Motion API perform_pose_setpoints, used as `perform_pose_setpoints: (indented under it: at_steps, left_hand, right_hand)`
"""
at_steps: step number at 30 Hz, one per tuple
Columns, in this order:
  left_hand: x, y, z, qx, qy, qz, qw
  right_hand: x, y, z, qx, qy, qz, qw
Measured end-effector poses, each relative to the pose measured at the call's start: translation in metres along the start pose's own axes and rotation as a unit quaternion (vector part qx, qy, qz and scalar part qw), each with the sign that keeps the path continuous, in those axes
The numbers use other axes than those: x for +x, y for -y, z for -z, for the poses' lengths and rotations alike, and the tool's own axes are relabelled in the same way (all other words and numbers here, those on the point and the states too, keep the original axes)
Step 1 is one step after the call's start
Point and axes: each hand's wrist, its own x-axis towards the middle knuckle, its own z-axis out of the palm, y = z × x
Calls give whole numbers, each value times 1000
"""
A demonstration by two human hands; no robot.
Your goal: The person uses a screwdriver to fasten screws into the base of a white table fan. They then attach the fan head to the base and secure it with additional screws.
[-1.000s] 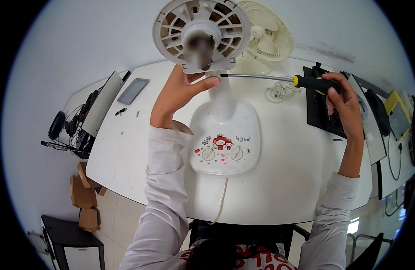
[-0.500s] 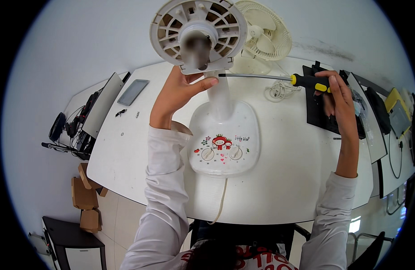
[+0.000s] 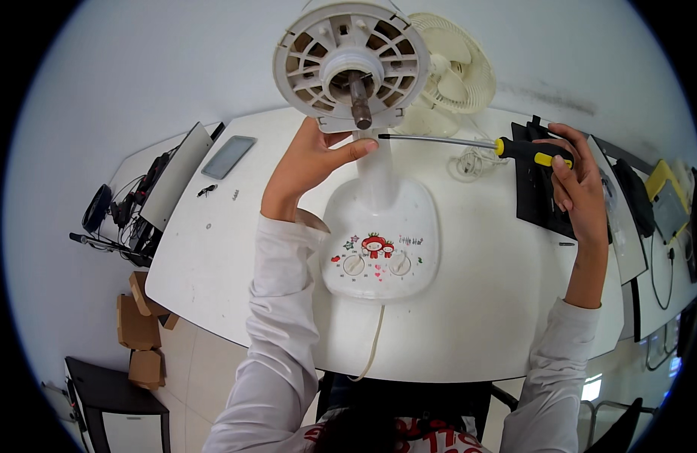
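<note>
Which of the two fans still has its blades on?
The rear fan by the wall: its blades and grille show. The near fan, gripped by the left hand, is stripped to bare motor housing and shaft.

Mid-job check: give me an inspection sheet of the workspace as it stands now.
Surface: white table.
Job's things: white fan stand, motor head stripped of blade; screwdriver held level toward the neck.
Clutter: phone, spare fan, black mat, small screws.
Hands: left hand steadies the neck; right hand grips the screwdriver.
Cables: fan cord, coiled white cord.
Surroundings: cardboard boxes on the floor.
</note>
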Motion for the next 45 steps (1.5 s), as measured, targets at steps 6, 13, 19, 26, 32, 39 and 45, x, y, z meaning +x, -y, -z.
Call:
perform_pose_setpoints:
  at_steps: [6,13,19,26,32,39,45]
  left_hand:
    - [0,-5,-1,14,2,33,999]
    - [1,-7,-3,16,5,24,1000]
    - [2,-3,-3,21,2,30,999]
    - [5,1,-4,15,18,-19,1000]
    - [2,4,-2,33,0,-38,999]
    - [-3,35,4,77,-34,-121,989]
    - [-34,59,58,174,-96,-93,976]
  right_hand:
    - [-1,1,-4,-36,-24,-21,999]
    - [0,4,-7,-50,-33,-32,998]
    - [1,4,-8,-81,-59,-26,995]
    - [-3,11,0,-154,-18,-84,984]
    - [0,13,-11,-97,-60,-46,992]
    - [2,0,7,-118,-12,-32,992]
    - [7,-3,29,-83,-179,-4,980]
